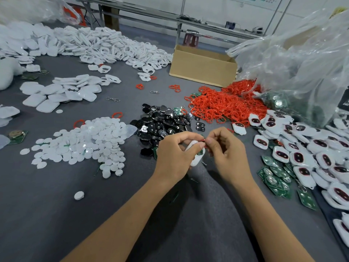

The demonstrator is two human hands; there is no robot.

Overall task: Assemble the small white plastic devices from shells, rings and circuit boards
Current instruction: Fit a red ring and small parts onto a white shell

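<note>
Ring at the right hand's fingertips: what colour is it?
Red. The head view shows the ring pinched by the right hand against the white shell.

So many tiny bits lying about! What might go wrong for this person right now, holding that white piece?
1. The thin red ring is only pinched by the right hand at the edge of the white shell held in the left hand; it may slip or seat crooked.
2. The heap of black parts lies just behind the hands; a dropped ring could get lost there.
</note>
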